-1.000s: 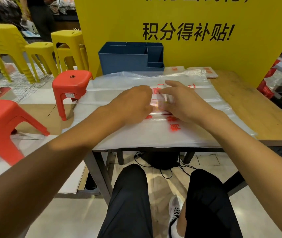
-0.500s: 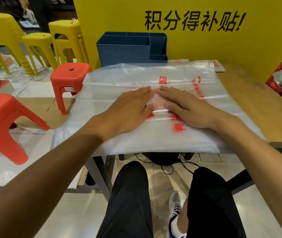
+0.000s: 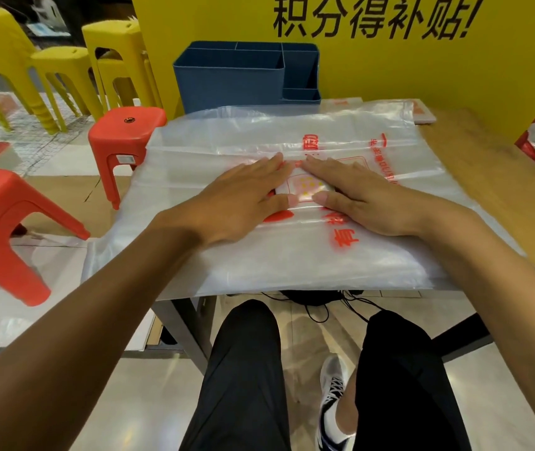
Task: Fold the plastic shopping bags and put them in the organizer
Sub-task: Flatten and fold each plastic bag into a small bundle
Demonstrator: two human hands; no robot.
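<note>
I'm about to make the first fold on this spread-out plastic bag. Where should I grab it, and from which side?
Probably the left edge of the plastic bag, which overhangs the wooden table and hangs free, so the left hand can pinch it from the left. Elsewhere it lies flat under both palms; the right hand could hold it down.

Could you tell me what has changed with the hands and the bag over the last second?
Both hands flattened: the left hand, curled a second ago, and the right hand now press palms-down side by side on the plastic bag. Nothing was picked up or released. The bag stays spread on the table, the blue organizer behind it.
</note>
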